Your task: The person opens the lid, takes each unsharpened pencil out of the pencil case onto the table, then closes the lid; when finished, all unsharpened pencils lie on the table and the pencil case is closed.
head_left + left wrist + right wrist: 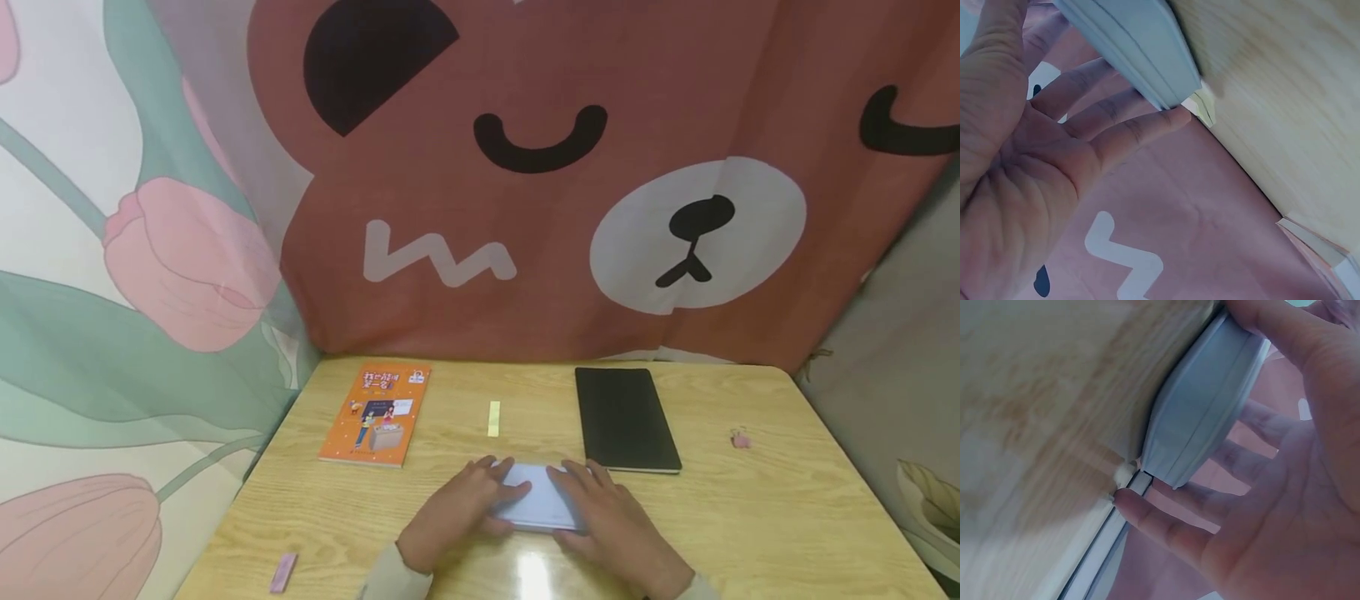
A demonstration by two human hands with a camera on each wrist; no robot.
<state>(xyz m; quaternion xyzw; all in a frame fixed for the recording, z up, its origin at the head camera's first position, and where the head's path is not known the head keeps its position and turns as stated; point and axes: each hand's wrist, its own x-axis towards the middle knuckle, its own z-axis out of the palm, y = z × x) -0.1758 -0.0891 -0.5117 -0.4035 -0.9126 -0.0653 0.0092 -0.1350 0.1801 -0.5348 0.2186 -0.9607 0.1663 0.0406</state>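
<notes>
A light blue flat case (542,500) with a seam along its side lies on the table near the front middle. My left hand (468,504) holds its left end, fingers toward the far edge and thumb at the near side. Gripping the right end is my right hand (611,521), spread in much the same way. In the left wrist view the little finger touches the corner of the case (1141,53). The right wrist view shows the side of the case (1200,403) close against the tabletop, with the fingers along its far edge.
Behind the case lie an orange book (378,417) on the left, a yellow strip of sticky notes (493,418) and a black notebook (626,419). A pink binder clip (741,438) sits far right, and a small lilac block (283,573) front left. Printed curtains (525,325) hang behind the table (780,517).
</notes>
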